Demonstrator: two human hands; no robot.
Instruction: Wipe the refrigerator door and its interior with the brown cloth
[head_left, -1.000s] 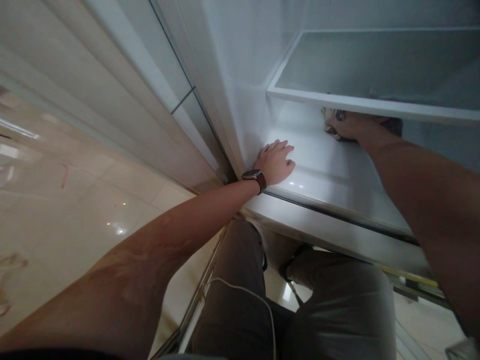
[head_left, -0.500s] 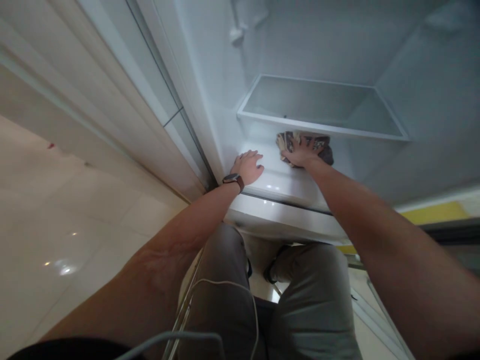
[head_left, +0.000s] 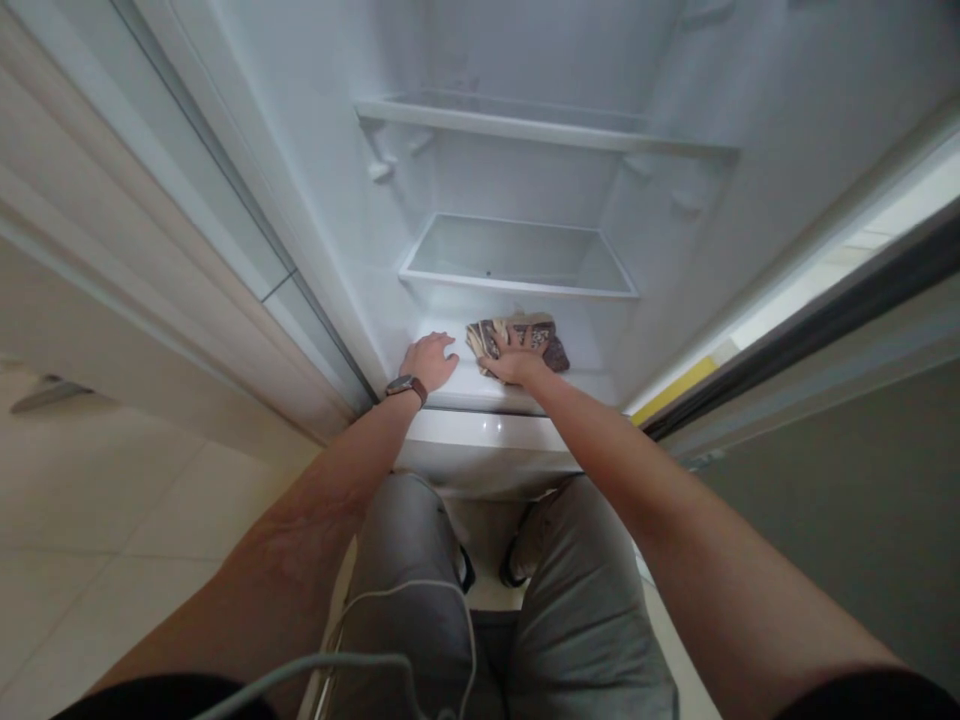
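My right hand [head_left: 517,362] lies flat with spread fingers on a folded brown-and-beige patterned cloth [head_left: 551,335], pressing it against the white floor of a refrigerator [head_left: 592,345]. Close to the left inner wall, my left hand [head_left: 430,362] rests on the same floor, its fingers stretched out and nothing in them. A dark watch on a brown strap [head_left: 406,388] is on the left wrist. The palm-side of the cloth is hidden under the right hand.
Just above the hands is a glass shelf with a white frame [head_left: 517,288], and another shelf [head_left: 540,125] sits higher. An open door with a dark seal [head_left: 810,310] stands at right. A pale cable [head_left: 405,585] hangs over my legs.
The view has swung, bringing the upper shelf and the right door into sight. My right hand stays flat on the cloth, and my left hand remains by the left wall.
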